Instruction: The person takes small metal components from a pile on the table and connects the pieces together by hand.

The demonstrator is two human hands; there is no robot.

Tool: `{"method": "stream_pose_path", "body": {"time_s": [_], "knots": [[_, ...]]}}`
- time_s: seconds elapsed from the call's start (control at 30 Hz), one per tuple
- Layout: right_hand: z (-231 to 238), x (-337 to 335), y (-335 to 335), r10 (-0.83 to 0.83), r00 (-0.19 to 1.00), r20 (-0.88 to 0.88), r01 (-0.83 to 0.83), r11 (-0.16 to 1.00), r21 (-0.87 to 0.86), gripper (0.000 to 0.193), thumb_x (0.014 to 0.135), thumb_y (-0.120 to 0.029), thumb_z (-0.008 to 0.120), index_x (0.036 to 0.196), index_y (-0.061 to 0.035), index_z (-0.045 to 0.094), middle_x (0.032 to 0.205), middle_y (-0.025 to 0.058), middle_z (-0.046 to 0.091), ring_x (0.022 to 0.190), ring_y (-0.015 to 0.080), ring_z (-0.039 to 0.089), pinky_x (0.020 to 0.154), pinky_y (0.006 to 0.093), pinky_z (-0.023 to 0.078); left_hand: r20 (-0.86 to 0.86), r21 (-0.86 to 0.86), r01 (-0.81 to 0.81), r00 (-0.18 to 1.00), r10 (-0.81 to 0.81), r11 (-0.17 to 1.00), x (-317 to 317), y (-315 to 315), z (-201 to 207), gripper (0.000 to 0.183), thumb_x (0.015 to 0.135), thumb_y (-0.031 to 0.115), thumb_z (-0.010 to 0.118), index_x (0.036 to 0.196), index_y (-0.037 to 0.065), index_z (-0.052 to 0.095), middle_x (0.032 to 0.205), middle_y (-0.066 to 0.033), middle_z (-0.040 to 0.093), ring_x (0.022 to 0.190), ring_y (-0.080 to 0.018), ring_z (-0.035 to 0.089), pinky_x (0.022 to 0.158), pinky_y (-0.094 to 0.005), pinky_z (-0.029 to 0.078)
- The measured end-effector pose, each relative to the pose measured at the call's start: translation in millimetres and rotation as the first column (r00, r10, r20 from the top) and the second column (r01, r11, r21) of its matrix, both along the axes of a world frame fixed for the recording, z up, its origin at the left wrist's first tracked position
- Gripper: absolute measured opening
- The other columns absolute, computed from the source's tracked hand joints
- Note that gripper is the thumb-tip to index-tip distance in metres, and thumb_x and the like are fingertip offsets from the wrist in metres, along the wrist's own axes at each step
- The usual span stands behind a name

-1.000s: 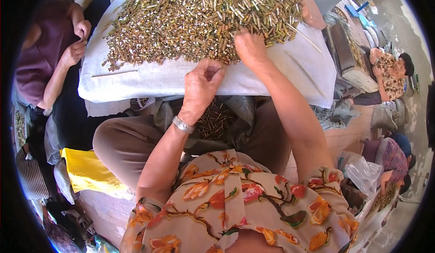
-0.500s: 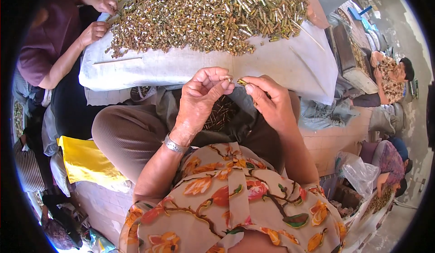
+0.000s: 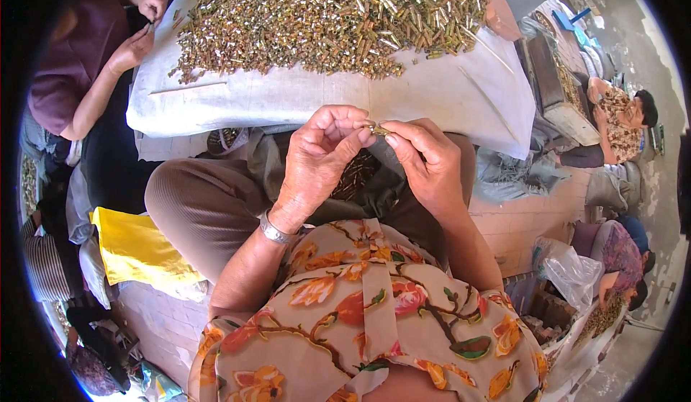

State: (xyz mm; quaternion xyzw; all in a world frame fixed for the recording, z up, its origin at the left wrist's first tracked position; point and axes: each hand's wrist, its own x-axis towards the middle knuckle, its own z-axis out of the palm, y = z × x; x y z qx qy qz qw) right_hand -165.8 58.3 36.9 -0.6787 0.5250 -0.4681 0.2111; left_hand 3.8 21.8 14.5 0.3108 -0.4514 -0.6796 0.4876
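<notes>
My left hand and my right hand meet above my lap, just short of the table's near edge. The left thumb and fingers pinch a tiny shiny metal piece, mostly covered by the fingertips. Between the right thumb and forefinger sits a small brass-coloured metal tube, its end touching or nearly touching the left fingertips. Beyond both hands, a broad heap of small brass-coloured metal parts covers the far part of the white-covered table. Short pieces lie mostly to the left, longer tubes to the right.
Dark cloth in my lap holds several slim metal pieces. Thin sticks lie on the table cover. A co-worker's hands are at the table's left edge. Right stand a wooden box and plastic bags; yellow cloth lies left.
My right hand has brought the tube left against the piece in my left fingertips; the gap between them has closed. The co-worker's hands have drawn back from the heap.
</notes>
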Motion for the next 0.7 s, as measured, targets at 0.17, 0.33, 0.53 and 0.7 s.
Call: {"method": "stream_pose_path", "body": {"time_s": [0.17, 0.33, 0.53, 0.7], "knots": [[-2.4, 0.6, 0.8, -0.007, 0.998, -0.061, 0.001, 0.996, -0.092, 0.021, 0.084, 0.002, 0.064, 0.105, -0.0033, 0.065, 0.086, 0.0117, 0.061, 0.071, 0.0210, 0.062, 0.063, 0.0292, 0.050, 0.083, -0.041, 0.009, 0.996, -0.005, 0.999, 1.2, -1.4, 2.5, 0.019, 0.090, -0.003, 0.059, 0.108, 0.000, 0.056, 0.093, -0.0020, 0.064, 0.085, -0.0069, 0.061, 0.078, -0.0205, 0.050], [-4.4, 1.5, 0.5, -0.009, 0.997, -0.082, -0.002, 0.990, -0.141, 0.022, 0.084, 0.002, 0.064, 0.105, -0.0035, 0.065, 0.086, 0.0113, 0.061, 0.073, 0.0221, 0.063, 0.063, 0.0298, 0.051, 0.096, -0.055, 0.022, 0.995, -0.017, 0.998, 3.5, -2.6, 2.1, 0.020, 0.089, -0.003, 0.059, 0.108, 0.001, 0.056, 0.092, -0.0019, 0.064, 0.084, -0.0065, 0.060, 0.078, -0.0201, 0.049], [-4.9, -2.8, -3.7, 0.041, 0.999, -0.029, -0.043, 0.998, -0.054, 0.020, 0.084, 0.002, 0.063, 0.103, -0.0033, 0.065, 0.083, 0.0108, 0.061, 0.071, 0.0210, 0.062, 0.062, 0.0293, 0.050, 0.171, -0.113, 0.043, 0.985, -0.024, 0.993, 5.0, -4.0, 7.6, 0.018, 0.088, -0.004, 0.060, 0.105, 0.000, 0.057, 0.092, -0.0015, 0.064, 0.085, -0.0059, 0.060, 0.079, -0.0197, 0.050], [-3.6, -6.5, -6.8, 0.069, 0.997, -0.020, -0.070, 0.997, -0.037, 0.016, 0.087, -0.002, 0.062, 0.102, -0.0023, 0.065, 0.078, 0.0093, 0.060, 0.066, 0.0185, 0.060, 0.058, 0.0268, 0.047, 0.167, -0.123, 0.093, 0.983, -0.072, 0.988, 8.8, -10.1, 4.0, 0.017, 0.087, -0.002, 0.062, 0.104, 0.001, 0.059, 0.093, -0.0015, 0.064, 0.085, -0.0067, 0.061, 0.078, -0.0211, 0.051]]}}
